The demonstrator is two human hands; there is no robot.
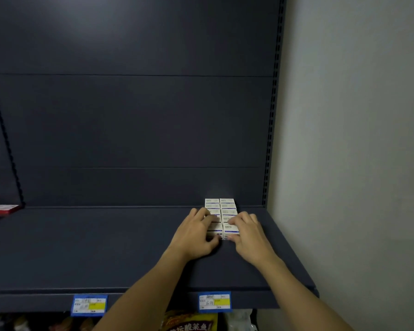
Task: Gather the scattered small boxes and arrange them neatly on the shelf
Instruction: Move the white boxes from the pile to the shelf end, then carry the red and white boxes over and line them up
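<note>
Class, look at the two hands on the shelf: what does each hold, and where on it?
Left hand grips the front left white box, thumb at its front; right hand grips the front right white box likewise.

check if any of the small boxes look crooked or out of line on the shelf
Nothing stands out. The small white boxes sit in two straight rows near the shelf's right end, with the left hand and right hand at the front ones.

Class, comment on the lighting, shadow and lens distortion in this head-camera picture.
Head view: dim, a soft pale glow on the dark blue shelf back panel; the small white boxes catch most light; shadow beneath the left hand; wide-angle bending curves the slotted upright.
</note>
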